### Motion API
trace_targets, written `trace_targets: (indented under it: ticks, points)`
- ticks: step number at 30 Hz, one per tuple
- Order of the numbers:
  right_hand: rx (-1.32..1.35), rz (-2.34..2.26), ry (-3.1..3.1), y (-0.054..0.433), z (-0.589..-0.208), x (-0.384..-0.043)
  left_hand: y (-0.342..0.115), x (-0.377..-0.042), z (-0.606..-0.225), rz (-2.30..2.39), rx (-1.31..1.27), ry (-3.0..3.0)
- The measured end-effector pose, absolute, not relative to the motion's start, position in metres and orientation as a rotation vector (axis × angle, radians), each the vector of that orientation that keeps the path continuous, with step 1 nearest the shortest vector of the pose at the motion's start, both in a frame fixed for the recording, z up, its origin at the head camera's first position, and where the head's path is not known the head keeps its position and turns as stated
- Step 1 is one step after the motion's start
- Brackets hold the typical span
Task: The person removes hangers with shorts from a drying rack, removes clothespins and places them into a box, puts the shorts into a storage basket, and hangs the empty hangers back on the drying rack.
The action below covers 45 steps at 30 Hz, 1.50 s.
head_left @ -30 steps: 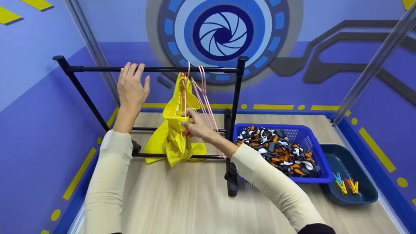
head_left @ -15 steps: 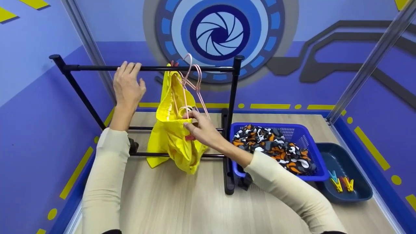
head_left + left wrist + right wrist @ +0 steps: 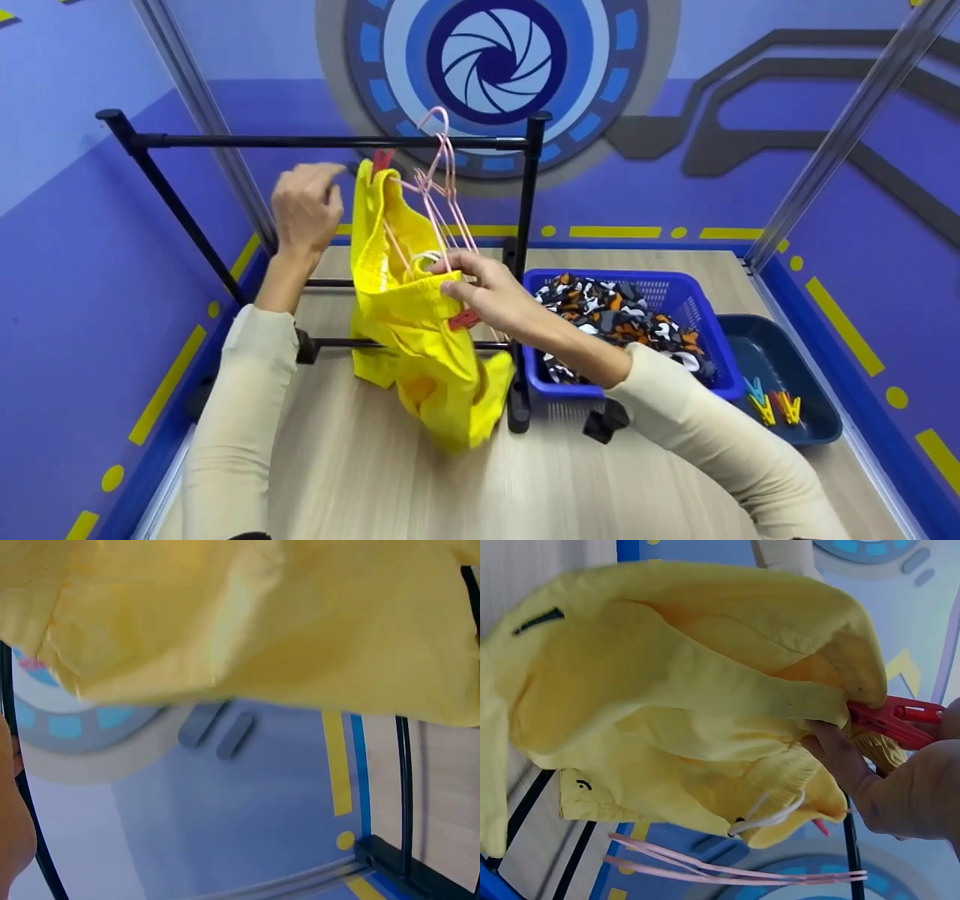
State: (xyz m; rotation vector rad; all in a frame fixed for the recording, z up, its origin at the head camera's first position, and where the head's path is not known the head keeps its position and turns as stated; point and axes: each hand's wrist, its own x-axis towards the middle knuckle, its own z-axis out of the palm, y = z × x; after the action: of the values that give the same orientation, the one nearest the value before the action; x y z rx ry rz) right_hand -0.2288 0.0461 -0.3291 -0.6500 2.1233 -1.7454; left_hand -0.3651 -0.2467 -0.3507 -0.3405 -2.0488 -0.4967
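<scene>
Yellow shorts (image 3: 420, 322) with a gathered waistband and a white drawstring (image 3: 427, 256) hang from a pink hanger (image 3: 433, 169). One red clothespin (image 3: 382, 160) sits at the far left of the waistband, another red clothespin (image 3: 900, 720) at the near right. My right hand (image 3: 491, 289) pinches the waistband beside that near clothespin, thumb in front. The hanger's hook rises above the black rail (image 3: 300, 141). My left hand (image 3: 306, 202) is off the rail, left of the shorts, fingers loosely bent and holding nothing. In the left wrist view the yellow cloth fills the top.
More pink hangers (image 3: 735, 870) hang from the black rack. To its right stands a blue basket (image 3: 720, 360) of camouflage-patterned cloth. Beyond it a dark tray (image 3: 817, 405) holds several coloured clothespins (image 3: 787, 407). Patterned walls enclose the table (image 3: 360, 487) on the left, back and right.
My left hand has let go of the rail and dropped slightly. My right hand has drawn the shorts toward me and to the right, and the hanger's hook has risen higher above the rail.
</scene>
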Motion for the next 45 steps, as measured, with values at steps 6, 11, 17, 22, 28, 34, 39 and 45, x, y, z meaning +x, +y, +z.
trace_targets:
  ticks: [6,11,17,22,28,34,39,45]
  points:
    - [-0.652,-1.665,2.073,0.069,-0.322,-0.226,-0.244,-0.36,-0.342,-0.655,-0.552,-2.55]
    - [-0.715,-1.539,2.064,0.097,-0.315,-0.23,-0.248,-0.35,-0.331,-0.763,-0.639,-2.775]
    - [-0.82,-1.347,2.091,0.143,-0.307,-0.238,-0.251,-0.329,-0.321,-0.87,-0.661,-2.916]
    - [-0.821,-1.339,2.12,0.179,-0.305,-0.249,-0.244,-0.313,-0.314,-0.997,-0.706,-2.95]
    - [-0.739,-1.415,2.14,0.217,-0.302,-0.258,-0.23,-0.302,-0.303,-1.156,-0.687,-2.803]
    - [-0.892,-1.519,1.981,0.26,-0.296,-0.267,-0.218,-0.295,-0.285,-1.198,-0.676,-2.786]
    - [-0.943,-1.636,2.015,0.287,-0.28,-0.27,-0.203,-0.288,-0.268,-1.363,-0.741,-2.812]
    - [-0.769,-1.854,2.151,0.313,-0.249,-0.266,-0.184,-0.282,-0.25,-1.499,-0.965,-2.738]
